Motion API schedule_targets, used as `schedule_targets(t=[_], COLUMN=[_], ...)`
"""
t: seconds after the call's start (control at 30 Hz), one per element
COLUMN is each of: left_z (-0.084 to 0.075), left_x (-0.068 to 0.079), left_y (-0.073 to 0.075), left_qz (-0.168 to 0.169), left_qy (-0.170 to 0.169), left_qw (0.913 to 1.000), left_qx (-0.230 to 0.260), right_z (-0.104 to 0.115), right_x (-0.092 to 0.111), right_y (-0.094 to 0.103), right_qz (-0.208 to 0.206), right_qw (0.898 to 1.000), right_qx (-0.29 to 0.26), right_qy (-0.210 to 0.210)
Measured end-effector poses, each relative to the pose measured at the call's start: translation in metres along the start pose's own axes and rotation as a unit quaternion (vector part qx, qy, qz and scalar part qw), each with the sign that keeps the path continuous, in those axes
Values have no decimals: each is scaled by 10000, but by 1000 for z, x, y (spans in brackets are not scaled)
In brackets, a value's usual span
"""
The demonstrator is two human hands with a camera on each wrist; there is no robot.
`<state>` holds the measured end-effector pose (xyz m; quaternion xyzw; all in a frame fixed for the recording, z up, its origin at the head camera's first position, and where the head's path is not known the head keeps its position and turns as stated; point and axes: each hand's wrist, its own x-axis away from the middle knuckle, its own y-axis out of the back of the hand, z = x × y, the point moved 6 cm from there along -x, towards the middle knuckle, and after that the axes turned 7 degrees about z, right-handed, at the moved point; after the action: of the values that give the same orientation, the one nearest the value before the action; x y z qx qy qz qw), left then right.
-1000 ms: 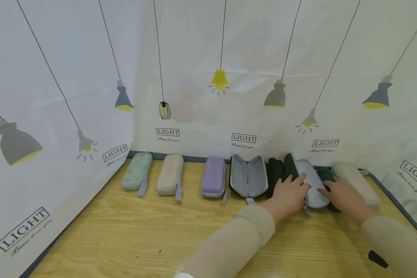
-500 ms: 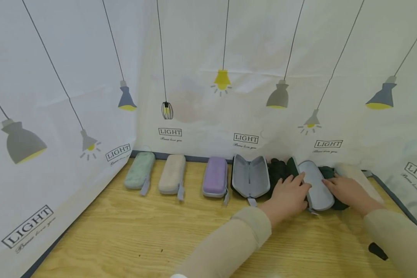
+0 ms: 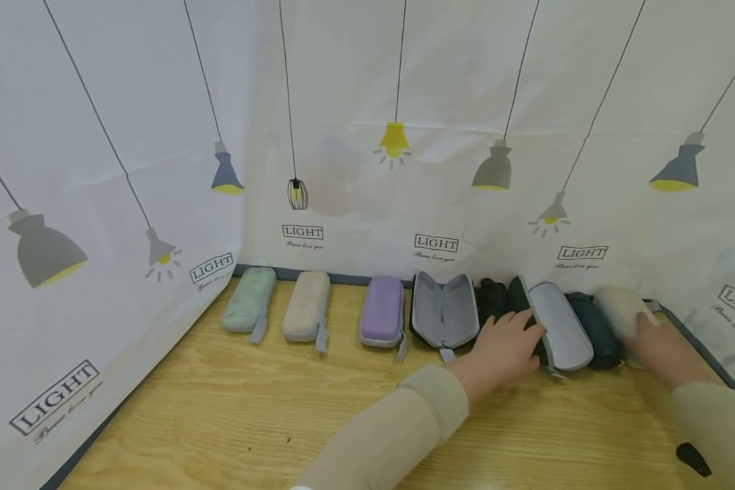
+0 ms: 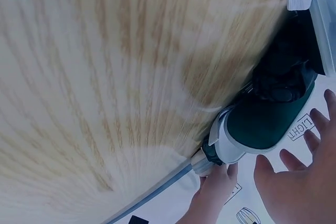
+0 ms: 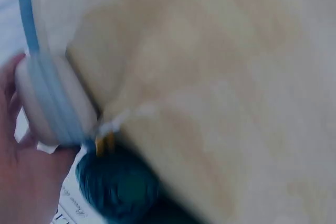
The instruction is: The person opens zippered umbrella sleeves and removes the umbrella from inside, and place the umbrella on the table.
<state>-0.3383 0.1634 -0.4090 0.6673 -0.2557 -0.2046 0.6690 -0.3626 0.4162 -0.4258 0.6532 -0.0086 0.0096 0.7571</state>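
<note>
At the far right of the row, my right hand [image 3: 664, 348] grips a cream zip case [image 3: 618, 309]. In the right wrist view the thumb and fingers wrap around that case [image 5: 55, 100], which is blurred. Left of it lies a dark teal rolled cloth bundle [image 3: 595, 333] like a folded umbrella. An open green zip case [image 3: 560, 327] with a pale grey lining sits beside the bundle. My left hand [image 3: 503, 348], fingers spread, is at this case's raised green lid [image 3: 518, 294]; contact is unclear. A black bundle [image 3: 491, 297] lies left of the lid.
An open black case [image 3: 446, 313] with grey lining stands near the row's middle. Further left are closed purple [image 3: 382, 309], beige [image 3: 306, 306] and mint [image 3: 249, 299] cases. Behind them rises a lamp-printed cloth [image 3: 343, 150]. A small black object [image 3: 692, 459] lies near the front right.
My right hand has moved right from the open green case and teal bundle to the cream case and now grips it. The left hand has hardly moved.
</note>
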Motion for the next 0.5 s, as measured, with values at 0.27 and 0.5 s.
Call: schedule_targets(t=[0.27,0.5], left_z=[-5,-16], left_x=[8,18], left_y=[6,9], left_qz=[-124,-35], left_qy=[-299,-696], left_qw=[9994,9972], left_qx=[-113,-260], right_z=[-33,-40], right_x=[12,31], right_y=[5,8], right_qz=[826,1903], right_qw=[9937,9815], right_qx=[-480,-112], right_qy=[-578,-199])
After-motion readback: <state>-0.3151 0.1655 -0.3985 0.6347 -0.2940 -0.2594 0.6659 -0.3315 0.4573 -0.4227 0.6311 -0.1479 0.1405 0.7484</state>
